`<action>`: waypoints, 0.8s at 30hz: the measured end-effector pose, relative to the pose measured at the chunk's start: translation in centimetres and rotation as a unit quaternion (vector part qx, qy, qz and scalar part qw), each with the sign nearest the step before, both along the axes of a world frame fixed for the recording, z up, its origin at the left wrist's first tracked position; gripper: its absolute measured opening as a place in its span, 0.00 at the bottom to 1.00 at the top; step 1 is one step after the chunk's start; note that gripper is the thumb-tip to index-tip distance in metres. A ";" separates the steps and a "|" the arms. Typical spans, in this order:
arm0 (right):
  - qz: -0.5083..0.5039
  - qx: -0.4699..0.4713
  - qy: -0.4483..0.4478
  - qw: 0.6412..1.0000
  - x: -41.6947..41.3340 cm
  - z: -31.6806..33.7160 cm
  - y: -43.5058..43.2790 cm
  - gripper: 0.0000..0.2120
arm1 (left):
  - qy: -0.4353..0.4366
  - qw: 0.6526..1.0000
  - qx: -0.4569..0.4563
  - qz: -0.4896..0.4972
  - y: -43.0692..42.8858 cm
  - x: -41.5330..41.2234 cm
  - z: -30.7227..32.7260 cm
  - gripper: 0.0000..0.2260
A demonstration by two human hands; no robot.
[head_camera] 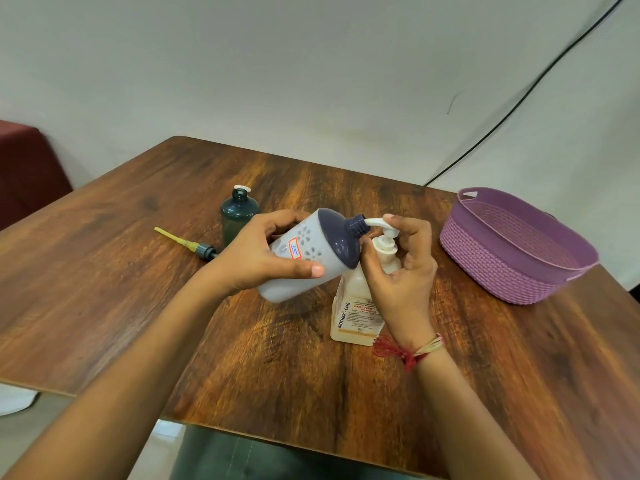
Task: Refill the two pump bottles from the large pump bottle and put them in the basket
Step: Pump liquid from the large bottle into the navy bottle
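head view: left hand [256, 258] grips the tilted grey bottle [311, 251], neck at the spout [375, 221] between the hands; right hand [401, 268] curls round the top of the large pump bottle [356, 313]. a drifting neck could spill liquid on the surface [242, 358].

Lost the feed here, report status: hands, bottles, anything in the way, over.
Left hand grips grey bottle, tilted, open neck at the spout. Right hand grips pump of large pump bottle. Green bottle uncapped, waiting. Basket path unobstructed.

Wooden table [104, 271] against a white wall [311, 64] — 1 black cable [498, 118] down it, maroon block [24, 168] far left
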State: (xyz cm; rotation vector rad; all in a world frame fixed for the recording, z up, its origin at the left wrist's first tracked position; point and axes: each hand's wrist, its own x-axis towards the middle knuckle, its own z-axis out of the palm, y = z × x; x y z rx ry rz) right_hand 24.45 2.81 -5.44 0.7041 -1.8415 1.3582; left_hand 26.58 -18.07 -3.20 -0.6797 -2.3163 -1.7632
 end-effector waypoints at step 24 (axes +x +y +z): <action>0.004 -0.004 -0.006 1.000 0.0 0.0 0.0 0.16 | 0.001 1.000 -0.005 -0.007 -0.1 -0.5 -0.1 0.29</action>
